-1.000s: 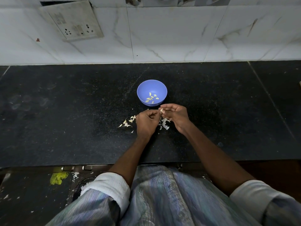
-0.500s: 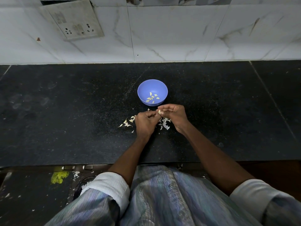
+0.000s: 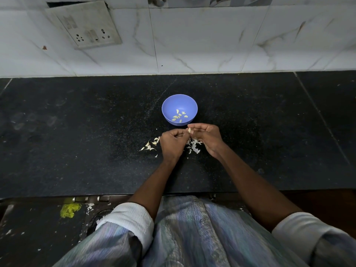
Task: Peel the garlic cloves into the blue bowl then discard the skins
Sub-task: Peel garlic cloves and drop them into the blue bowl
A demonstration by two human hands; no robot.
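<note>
A small blue bowl [image 3: 179,105] stands on the black counter and holds several peeled garlic cloves [image 3: 179,116]. Just in front of it my left hand [image 3: 172,144] and my right hand [image 3: 207,136] meet, fingers curled, and pinch one pale garlic clove [image 3: 189,130] between their fingertips. Unpeeled cloves and skins [image 3: 151,145] lie to the left of my left hand. A heap of white skins [image 3: 193,146] lies between and under my hands, partly hidden.
The black stone counter [image 3: 77,141] runs wide to both sides, its front edge close to my body. A white marble-tiled wall with a socket plate [image 3: 84,26] rises behind. Below the edge on the left lies a yellow scrap [image 3: 69,210].
Both hands stay almost in place by the bowl; the fingertips work slightly at the clove. The bowl and skins have not moved.
</note>
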